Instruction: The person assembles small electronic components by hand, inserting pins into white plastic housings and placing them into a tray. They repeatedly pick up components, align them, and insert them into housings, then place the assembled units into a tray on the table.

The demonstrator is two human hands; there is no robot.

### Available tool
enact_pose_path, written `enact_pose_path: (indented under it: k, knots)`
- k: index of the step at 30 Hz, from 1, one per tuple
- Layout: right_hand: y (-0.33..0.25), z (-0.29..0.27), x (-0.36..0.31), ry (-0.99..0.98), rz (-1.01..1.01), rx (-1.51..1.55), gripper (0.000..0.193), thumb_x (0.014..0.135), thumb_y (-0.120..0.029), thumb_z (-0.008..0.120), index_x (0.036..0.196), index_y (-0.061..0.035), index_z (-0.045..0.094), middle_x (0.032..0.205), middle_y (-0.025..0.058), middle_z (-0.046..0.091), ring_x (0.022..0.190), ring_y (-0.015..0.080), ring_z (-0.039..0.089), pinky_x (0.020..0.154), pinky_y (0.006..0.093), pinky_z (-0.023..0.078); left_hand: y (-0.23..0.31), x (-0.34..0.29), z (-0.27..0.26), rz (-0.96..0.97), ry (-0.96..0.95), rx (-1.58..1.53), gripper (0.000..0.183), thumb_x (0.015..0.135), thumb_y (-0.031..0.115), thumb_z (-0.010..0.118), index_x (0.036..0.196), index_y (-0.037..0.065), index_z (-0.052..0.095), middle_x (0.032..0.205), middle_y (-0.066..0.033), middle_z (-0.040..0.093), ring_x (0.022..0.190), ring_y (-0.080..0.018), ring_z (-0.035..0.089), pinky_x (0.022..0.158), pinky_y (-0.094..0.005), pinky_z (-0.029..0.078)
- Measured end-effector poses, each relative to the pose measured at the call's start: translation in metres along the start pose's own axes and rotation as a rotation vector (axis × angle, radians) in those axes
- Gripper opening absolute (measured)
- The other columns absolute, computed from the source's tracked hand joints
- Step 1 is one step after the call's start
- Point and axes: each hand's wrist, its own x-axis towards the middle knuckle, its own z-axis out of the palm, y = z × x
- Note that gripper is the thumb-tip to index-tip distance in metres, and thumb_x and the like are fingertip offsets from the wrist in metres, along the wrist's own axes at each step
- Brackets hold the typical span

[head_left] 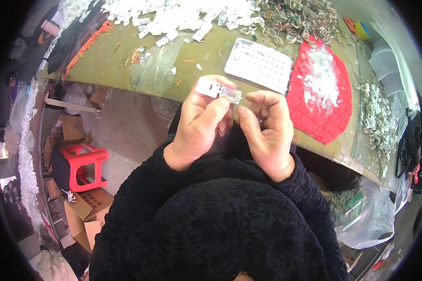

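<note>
My left hand (202, 119) is closed on a small plastic case (229, 95), pinched between thumb and fingers above the table's near edge. A white tab stands at its left end, and its clear body points right. My right hand (268, 126) is just to the right, its thumb tip close to the clear end. A gap shows between that thumb and the bent index finger; the other fingers curl behind, partly hidden. Beyond the hands lies a white tray (259, 64) with rows of small pieces. A red quilted cloth (335, 122) bears a heap of clear plastic bits (321, 79).
White plastic pieces (173, 16) are heaped along the table's far side, beside tangled metal-like clasps (300, 18). More pale clips (375, 117) lie at the right edge. Orange cord (86, 49) lies at the left. Below are a red stool (84, 164) and cardboard boxes (86, 210).
</note>
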Motion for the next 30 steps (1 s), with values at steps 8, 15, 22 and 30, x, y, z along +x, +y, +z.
enact_pose_path:
  k: [8,15,22,30]
  knots:
    - [-0.004,-0.009,0.003,-0.062,-0.074,-0.310,0.011,0.089,0.002,0.066,0.095,0.0000,0.057,0.078,-0.0002,0.062,0.067,0.0018,0.055,0.060,0.0195,0.046,-0.001,-0.002,0.013,0.071,0.097,0.146,0.020,0.094,-0.002,0.049,0.112,0.004,0.053,0.090,-0.0009,0.056,0.068,-0.0031,0.047,0.059,-0.0194,0.040]
    - [0.006,-0.012,0.012,-0.066,-0.231,-0.479,0.016,0.084,-0.002,0.069,0.094,-0.0024,0.057,0.076,0.0136,0.065,0.065,0.0303,0.067,0.058,0.0356,0.052,0.000,-0.001,0.009,0.063,0.101,0.323,0.019,0.093,-0.003,0.048,0.110,0.002,0.055,0.088,-0.0006,0.055,0.071,-0.0025,0.045,0.062,-0.0190,0.038]
    - [0.006,-0.009,0.004,-0.146,0.165,-0.143,0.008,0.093,-0.001,0.062,0.098,0.0005,0.056,0.079,0.0028,0.062,0.069,0.0059,0.057,0.060,0.0229,0.047,0.000,0.006,-0.010,-0.298,-0.048,-0.321,0.020,0.095,0.008,0.051,0.113,0.003,0.056,0.077,-0.0001,0.054,0.058,-0.0079,0.047,0.049,-0.0235,0.038]
    - [-0.004,-0.045,0.051,-0.085,-0.142,-0.515,0.017,0.098,-0.011,0.058,0.109,0.0010,0.061,0.095,0.0052,0.065,0.083,0.0117,0.060,0.074,0.0271,0.049,0.000,0.024,-0.044,-0.242,-0.118,-0.396,0.034,0.096,0.021,0.062,0.122,-0.001,0.057,0.090,-0.0035,0.061,0.063,-0.0118,0.054,0.047,-0.0258,0.042]
